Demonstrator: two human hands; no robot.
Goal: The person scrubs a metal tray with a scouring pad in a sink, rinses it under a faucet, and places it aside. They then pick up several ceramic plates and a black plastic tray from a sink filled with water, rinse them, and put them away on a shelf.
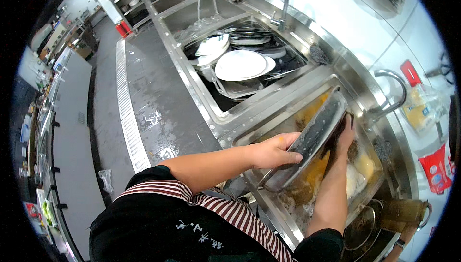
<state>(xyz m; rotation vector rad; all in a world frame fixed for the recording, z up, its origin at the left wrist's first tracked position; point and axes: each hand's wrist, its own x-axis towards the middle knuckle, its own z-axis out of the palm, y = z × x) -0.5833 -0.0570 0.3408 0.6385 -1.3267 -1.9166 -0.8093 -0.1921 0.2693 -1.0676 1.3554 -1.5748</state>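
My left hand (282,150) grips the near side of a dark, deep metal tray (311,141), with the thumb on the face towards me. Wet droplets cover the tray, which is tilted up on its edge over a stainless steel sink (248,138). Against the tray's far side, towards its upper end, is my right hand (346,132); its palm is hidden, so whether it also holds something cannot be seen. Below both hands, the sink holds cloudy water with orange-brown residue (317,170). A whitish, rounded item (354,181) lies in it, right of my right forearm.
The adjoining sink holds white plates (241,64) and dark trays in water. A curved faucet (394,89) and a steel-wool scrubber (382,148) are on the wall side. At lower right, another person's arm (398,245) is by a brownish container (403,215).
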